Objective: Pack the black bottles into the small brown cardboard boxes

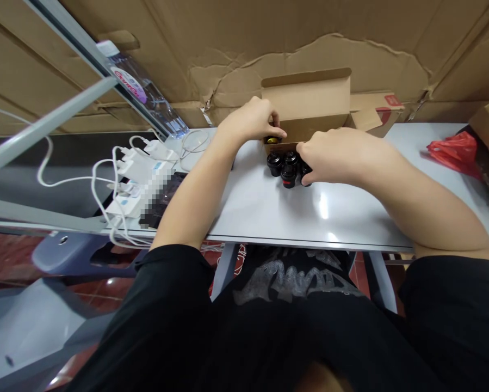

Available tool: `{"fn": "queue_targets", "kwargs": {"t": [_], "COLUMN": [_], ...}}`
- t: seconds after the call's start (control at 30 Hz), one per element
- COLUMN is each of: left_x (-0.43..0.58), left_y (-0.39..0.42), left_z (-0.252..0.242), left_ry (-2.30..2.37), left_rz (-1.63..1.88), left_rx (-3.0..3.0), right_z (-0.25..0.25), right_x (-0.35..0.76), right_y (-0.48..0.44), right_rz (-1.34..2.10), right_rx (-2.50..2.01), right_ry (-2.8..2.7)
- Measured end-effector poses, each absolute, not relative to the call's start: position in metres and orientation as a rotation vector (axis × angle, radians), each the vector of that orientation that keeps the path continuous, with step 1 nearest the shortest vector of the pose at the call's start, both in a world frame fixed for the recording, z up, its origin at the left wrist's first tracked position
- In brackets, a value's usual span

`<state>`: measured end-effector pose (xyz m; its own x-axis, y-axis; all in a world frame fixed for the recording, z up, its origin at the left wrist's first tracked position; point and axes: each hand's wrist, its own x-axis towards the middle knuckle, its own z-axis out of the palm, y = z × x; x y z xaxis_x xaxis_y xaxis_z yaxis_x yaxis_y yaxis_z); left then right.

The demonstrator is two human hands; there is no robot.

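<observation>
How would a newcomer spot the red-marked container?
On the white table, find the open cardboard box. Black containers cluster in front, beside the right hand. The marked container sits just left of the thumb; its red patch sets it apart.

Makeshift workspace, white table [252,209], cardboard backing [236,43]

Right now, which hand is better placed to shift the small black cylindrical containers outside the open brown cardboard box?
Right, probably: the right hand is at these containers; the left hand is over the left end of the box.
</observation>
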<state>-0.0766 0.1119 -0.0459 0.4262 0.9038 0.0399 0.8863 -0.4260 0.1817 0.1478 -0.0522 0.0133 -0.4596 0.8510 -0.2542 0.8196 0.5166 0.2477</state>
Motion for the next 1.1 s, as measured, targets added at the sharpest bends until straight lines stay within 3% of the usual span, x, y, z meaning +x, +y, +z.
{"fn": "queue_targets", "kwargs": {"t": [0.6,1.1], "left_x": [-0.077,-0.078], "left_y": [0.1,0.104], "left_z": [-0.032,-0.034], "left_ry": [1.511,1.396], "left_rz": [0.323,0.052], "left_rx": [2.524,2.583], "right_z": [0.007,0.0], "right_x": [0.138,0.136], "right_y": [-0.045,-0.04], "right_rz": [0.035,0.017], "right_rx": [1.318,1.18], "right_ry": [2.348,2.33]}}
